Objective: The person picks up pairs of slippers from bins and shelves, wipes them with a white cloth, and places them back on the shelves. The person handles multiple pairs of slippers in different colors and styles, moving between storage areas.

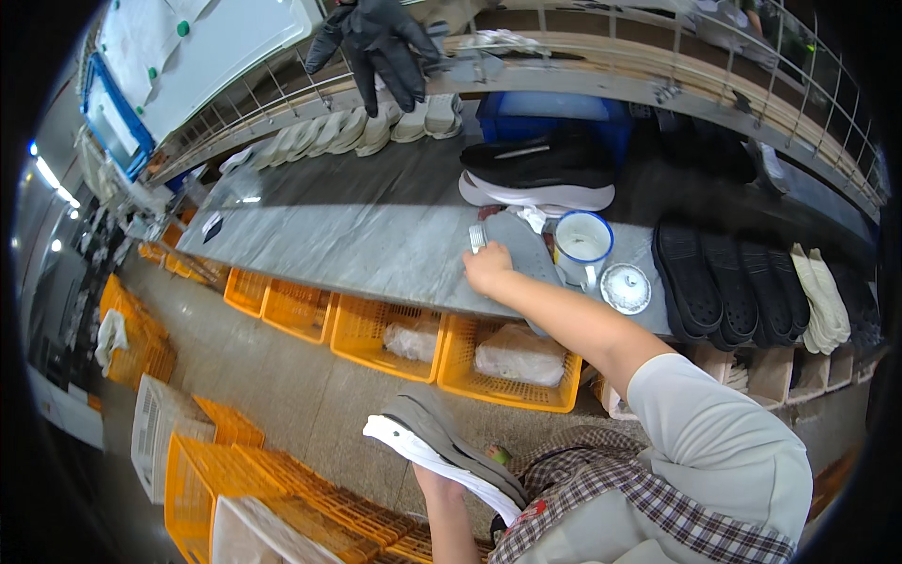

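Observation:
My left hand (438, 483), low in the view, is closed under a grey-and-white shoe sole (442, 449), which tilts in front of my checked apron. My right hand (489, 269) reaches over the workbench. Its fingers are closed on a small white brush (477, 237) whose bristle end points away from me. Beside that hand a flat grey sole piece (519, 241) lies on the bench, partly covered by my wrist. An enamel mug (583, 237) with a blue rim stands just right of it, whitish inside. Nearer to me is a small round white lidded pot (626, 288).
Stacked black-and-white soles (540, 169) lie behind the mug, before a blue bin (554, 105). Several black clogs (691, 282) stand at right. Pale soles (357, 132) line the workbench's (329, 230) back. A black glove (381, 47) hangs above; yellow crates (385, 338) stand below.

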A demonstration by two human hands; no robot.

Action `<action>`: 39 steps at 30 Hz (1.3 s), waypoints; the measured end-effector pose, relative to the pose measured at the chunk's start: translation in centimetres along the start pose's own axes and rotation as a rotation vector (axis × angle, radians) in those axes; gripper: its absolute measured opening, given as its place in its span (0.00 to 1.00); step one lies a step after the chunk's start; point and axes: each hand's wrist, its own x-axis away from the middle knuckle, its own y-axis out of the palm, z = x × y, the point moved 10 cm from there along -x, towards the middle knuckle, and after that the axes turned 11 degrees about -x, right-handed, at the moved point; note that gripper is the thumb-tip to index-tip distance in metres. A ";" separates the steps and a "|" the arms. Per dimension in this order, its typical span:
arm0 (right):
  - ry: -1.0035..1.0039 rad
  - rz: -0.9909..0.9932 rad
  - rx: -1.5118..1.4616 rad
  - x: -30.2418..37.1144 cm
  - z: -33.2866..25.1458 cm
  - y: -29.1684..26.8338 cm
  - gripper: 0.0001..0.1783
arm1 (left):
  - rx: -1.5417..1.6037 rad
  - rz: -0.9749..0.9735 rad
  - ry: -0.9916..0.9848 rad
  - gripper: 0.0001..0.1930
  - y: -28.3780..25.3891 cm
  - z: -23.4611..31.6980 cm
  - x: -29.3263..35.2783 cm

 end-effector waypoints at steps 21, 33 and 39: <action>0.424 -0.012 0.070 12.6 14.0 -17.7 0.12 | -0.149 -0.519 -0.218 0.27 12.8 -0.1 -12.5; 0.184 0.027 -0.099 12.1 15.3 -18.9 0.09 | -0.252 -0.546 -0.156 0.32 17.1 -1.0 -9.1; 0.087 0.215 -0.328 14.5 10.6 -20.4 0.12 | -0.365 -0.491 -0.098 0.29 17.5 -1.1 -8.8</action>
